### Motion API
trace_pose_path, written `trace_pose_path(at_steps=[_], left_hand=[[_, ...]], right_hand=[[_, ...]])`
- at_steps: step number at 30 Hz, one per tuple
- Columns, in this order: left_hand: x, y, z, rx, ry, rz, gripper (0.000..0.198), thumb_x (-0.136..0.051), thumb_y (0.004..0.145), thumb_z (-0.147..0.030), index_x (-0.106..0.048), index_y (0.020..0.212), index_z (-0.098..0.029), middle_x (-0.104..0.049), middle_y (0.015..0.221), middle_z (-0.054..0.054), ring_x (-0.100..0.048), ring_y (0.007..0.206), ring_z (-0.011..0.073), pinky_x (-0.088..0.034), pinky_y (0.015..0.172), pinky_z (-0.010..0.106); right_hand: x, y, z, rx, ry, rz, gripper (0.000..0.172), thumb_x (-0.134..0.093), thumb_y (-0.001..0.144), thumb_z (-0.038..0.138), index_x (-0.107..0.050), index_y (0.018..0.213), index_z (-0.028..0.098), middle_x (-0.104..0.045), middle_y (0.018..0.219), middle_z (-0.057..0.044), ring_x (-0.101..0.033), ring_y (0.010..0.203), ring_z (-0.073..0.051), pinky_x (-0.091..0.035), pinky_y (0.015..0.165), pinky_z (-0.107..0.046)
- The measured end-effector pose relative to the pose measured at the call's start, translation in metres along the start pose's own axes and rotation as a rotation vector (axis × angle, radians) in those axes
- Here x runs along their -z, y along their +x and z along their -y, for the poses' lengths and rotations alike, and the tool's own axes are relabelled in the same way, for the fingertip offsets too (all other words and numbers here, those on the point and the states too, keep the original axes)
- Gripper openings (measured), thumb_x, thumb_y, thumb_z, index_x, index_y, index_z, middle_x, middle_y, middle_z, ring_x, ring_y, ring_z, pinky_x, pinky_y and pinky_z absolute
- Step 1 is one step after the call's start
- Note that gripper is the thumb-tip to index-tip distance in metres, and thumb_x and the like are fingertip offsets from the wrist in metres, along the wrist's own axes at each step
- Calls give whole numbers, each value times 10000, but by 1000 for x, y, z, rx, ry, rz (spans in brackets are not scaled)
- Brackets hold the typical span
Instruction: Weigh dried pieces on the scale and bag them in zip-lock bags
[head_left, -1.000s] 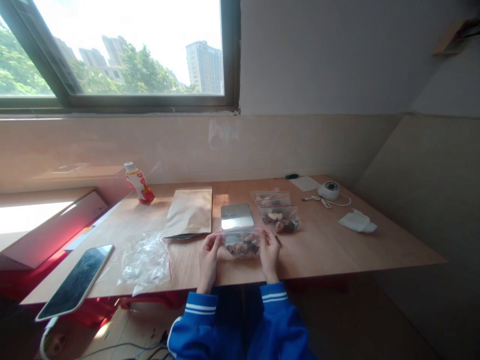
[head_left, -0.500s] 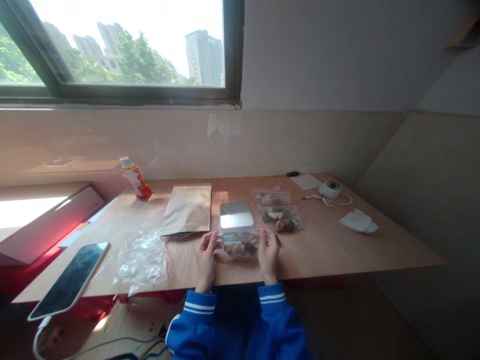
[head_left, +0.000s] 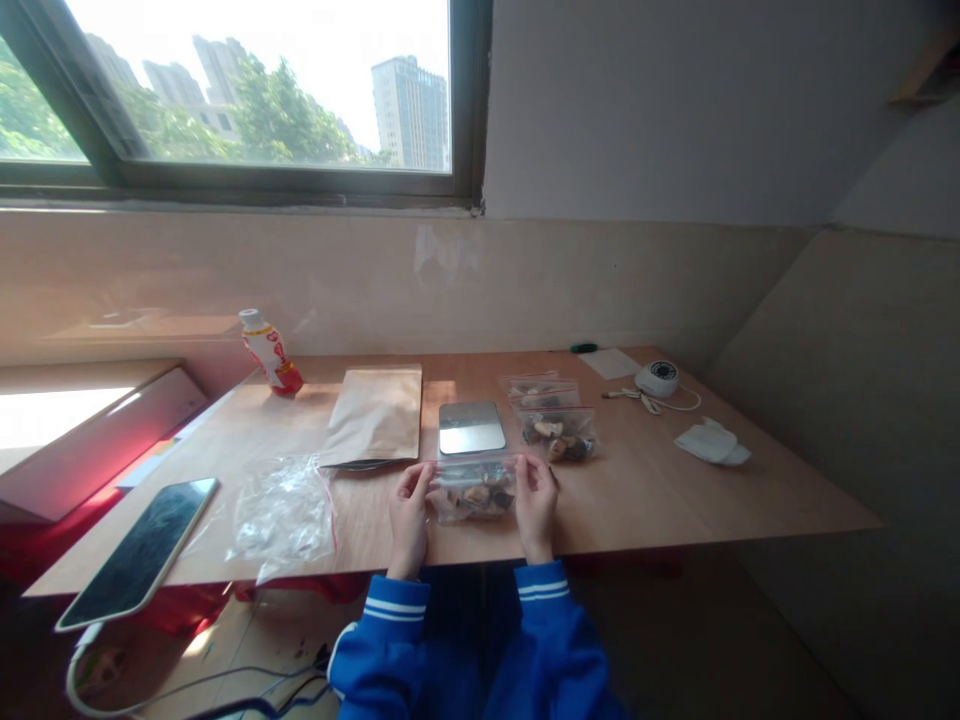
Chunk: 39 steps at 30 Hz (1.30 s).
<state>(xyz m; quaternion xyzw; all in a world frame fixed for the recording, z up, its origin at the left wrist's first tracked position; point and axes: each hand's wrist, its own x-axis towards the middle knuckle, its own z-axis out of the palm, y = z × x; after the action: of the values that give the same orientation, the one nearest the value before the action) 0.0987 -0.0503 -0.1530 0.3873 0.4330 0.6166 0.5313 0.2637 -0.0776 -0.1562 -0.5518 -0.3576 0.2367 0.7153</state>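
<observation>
Both my hands hold a small clear zip bag [head_left: 474, 490] filled with dark and pale pieces, just above the near edge of the wooden table [head_left: 645, 490]. My left hand [head_left: 409, 515] pinches its left top corner. My right hand [head_left: 535, 500] pinches its right top corner. Directly behind the bag sits a small silver scale [head_left: 471, 427]. Filled zip bags [head_left: 556, 430] lie stacked to the right of the scale. A brown paper pouch [head_left: 376, 414] lies to the left of it.
A heap of empty clear bags [head_left: 282, 505] and a phone [head_left: 139, 550] lie at the left. A small red-and-white bottle [head_left: 268, 352] stands at the back left. A white round device with cable [head_left: 657, 380], a paper slip [head_left: 609, 363] and a crumpled tissue [head_left: 711, 442] lie at the right.
The bag has lifted slightly and tilted in my hands. My view has shifted a little; the hands stay at the bag's top corners.
</observation>
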Motion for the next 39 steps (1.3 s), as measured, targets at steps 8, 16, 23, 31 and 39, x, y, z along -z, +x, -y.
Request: trace_pose_path(at_steps=[8,16,23,31,39], left_hand=[[0,-2,0,-45,32,13,355,-684,741,-485,-676,886,-161,-690,859,58,-643,803,183,-489,661,262],[-5,-4,-6,-18,-2,97,327,-710,731,-434,-665,911,-165,-679,911,53,-633,855,183,-486,704,262],[-3,-2,-3,-8,-5,103,293,-708,733,-423,-669,859,-161,-677,855,37,-624,817,174,-468,718,267],[-4,-3,-3,-45,59,114,270,-688,752,-429,-674,818,-168,-660,802,25,-598,778,155,-447,725,259],[-2,-1,-2,-16,27,135,302,-690,739,-454,-654,871,-184,-662,845,19,-606,798,160,-447,719,260]], right_hand=[[0,2,-3,-40,24,38,369,-527,849,551,-571,883,186,-718,814,-77,-687,781,-223,-541,708,-338],[-1,2,-5,-139,123,151,374,-583,823,530,-548,994,199,-741,881,-82,-705,880,-242,-561,735,-346],[-1,3,-8,-157,157,145,369,-621,799,510,-603,944,171,-744,924,-108,-705,911,-250,-541,851,-390],[2,5,-9,-150,112,114,385,-619,799,512,-642,923,148,-736,949,-128,-695,918,-248,-518,886,-398],[1,4,-4,-128,147,113,368,-619,799,524,-598,917,176,-739,829,-76,-706,796,-222,-550,777,-363]])
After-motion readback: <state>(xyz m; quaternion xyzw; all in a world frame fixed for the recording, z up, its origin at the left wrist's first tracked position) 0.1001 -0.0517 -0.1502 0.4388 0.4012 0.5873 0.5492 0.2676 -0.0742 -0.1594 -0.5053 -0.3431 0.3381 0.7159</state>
